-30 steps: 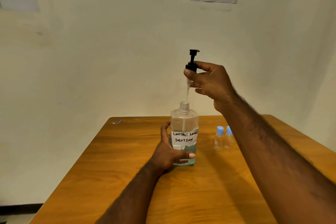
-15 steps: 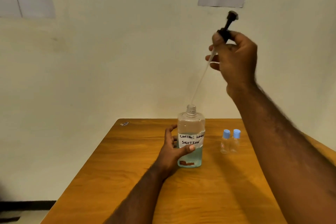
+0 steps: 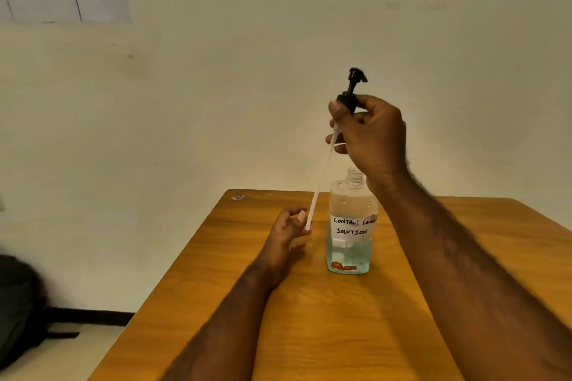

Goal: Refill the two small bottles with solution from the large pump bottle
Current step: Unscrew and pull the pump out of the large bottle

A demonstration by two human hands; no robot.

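Dangling pump tube (image 3: 322,178), perhaps touching blurred left hand (image 3: 288,232)

My right grip (image 3: 368,133) was held high, the forearm slanting up from the lower right, thumb and fingers curled round the pump (image 3: 348,103). My left grip (image 3: 286,235) was low, fingers loosely curled, holding nothing, forearm stretched forward.

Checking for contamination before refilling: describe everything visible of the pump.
The pump is out of the bottle, held aloft by the right hand, which grips its black collar. Above the collar stands a black plastic-looking head with a nozzle; below runs a long white tube, slanting down-left. Its tip is left of the bottle, by the left hand; contact unclear.
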